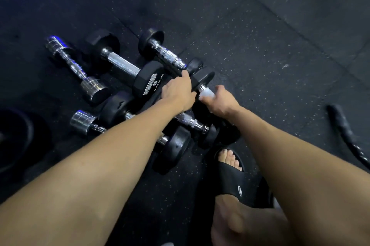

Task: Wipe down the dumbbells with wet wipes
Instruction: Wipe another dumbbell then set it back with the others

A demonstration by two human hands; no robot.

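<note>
Bare rubber floor (270,49) lying open beyond right fingers; dumbbells crowding left. Both forearms reaching forward, down. Left hand (177,92) gripping black head of dumbbell (202,79). Right hand (222,101) curling round white wet wipe (207,93) on its handle (mostly hidden).

Gym: speckled black rubber floor tiles (260,49), scattered dumbbells (120,63), weight plate (14,139), battle rope (344,125).

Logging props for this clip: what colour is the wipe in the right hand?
White; the wet wipe shows in the head view, held by the right hand around a dumbbell handle.
</note>
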